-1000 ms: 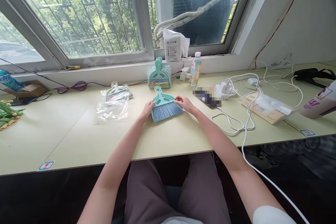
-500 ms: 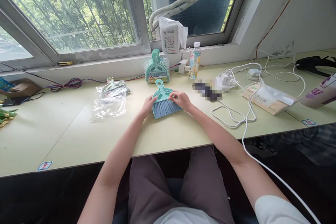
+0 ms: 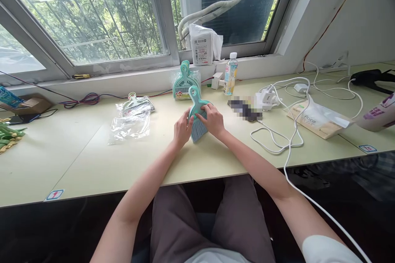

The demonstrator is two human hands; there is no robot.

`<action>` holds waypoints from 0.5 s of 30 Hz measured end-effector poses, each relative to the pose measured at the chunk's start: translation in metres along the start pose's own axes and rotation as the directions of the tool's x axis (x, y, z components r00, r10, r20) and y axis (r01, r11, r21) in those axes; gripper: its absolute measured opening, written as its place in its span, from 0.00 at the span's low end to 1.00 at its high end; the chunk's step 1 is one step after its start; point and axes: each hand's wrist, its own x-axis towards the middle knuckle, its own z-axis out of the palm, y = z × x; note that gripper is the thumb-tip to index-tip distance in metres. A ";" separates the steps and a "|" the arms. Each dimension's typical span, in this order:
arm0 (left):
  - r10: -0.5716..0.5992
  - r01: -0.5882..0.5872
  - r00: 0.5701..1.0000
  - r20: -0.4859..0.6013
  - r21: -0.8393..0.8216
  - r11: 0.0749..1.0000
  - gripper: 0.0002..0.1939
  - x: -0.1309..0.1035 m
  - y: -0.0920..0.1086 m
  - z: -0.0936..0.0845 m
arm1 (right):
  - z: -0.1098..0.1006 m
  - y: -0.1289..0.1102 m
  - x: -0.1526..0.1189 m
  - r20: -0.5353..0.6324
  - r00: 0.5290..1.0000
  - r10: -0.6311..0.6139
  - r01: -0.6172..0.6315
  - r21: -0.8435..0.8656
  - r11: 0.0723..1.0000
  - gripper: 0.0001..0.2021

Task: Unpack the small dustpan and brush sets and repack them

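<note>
A small teal hand brush (image 3: 196,100) with grey-blue bristles is raised off the pale desk (image 3: 92,160), its handle pointing up and away from me. My left hand (image 3: 182,129) grips its left side and my right hand (image 3: 212,120) grips its right side over the bristles. Behind it, against the window ledge, stands a bagged pile of teal dustpan sets (image 3: 182,84). To the left lie an empty clear plastic bag (image 3: 129,125) and another bagged set (image 3: 137,102).
A drink bottle (image 3: 231,74) and a white tissue pack (image 3: 202,47) stand by the window. White cables (image 3: 286,131), chargers and a wipes pack (image 3: 317,117) crowd the desk's right side. A cardboard box (image 3: 27,104) and green items (image 3: 9,133) lie far left.
The brush lay flat on the desk with my fingers at its sides; now both hands have closed on it and lifted and tilted it upright.
</note>
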 end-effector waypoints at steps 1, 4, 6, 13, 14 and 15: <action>0.011 -0.011 1.000 0.021 -0.017 1.000 0.24 -0.001 0.001 -0.001 | 0.000 -0.001 0.000 -0.008 1.000 -0.006 0.006 -0.005 1.000 0.15; -0.006 0.010 0.999 0.053 -0.084 0.996 0.24 0.003 -0.002 -0.007 | -0.004 -0.001 0.002 -0.040 0.999 -0.031 0.032 0.015 0.999 0.11; -0.053 0.053 0.999 0.000 -0.087 0.995 0.21 0.012 -0.013 -0.014 | -0.010 -0.001 0.006 -0.050 0.998 -0.030 0.034 0.085 0.996 0.09; -0.276 0.303 0.929 -0.244 0.077 0.950 0.12 0.047 -0.076 -0.064 | -0.030 0.031 0.020 -0.101 0.985 0.139 -0.151 -0.124 0.981 0.09; -0.294 0.327 0.923 -0.248 0.106 0.939 0.13 0.048 -0.082 -0.069 | -0.030 0.038 0.021 -0.076 0.980 0.186 -0.198 -0.214 0.956 0.10; -0.302 0.345 0.921 -0.245 0.160 0.925 0.13 0.048 -0.087 -0.074 | -0.030 0.044 0.021 -0.037 0.970 0.242 -0.241 -0.297 0.924 0.10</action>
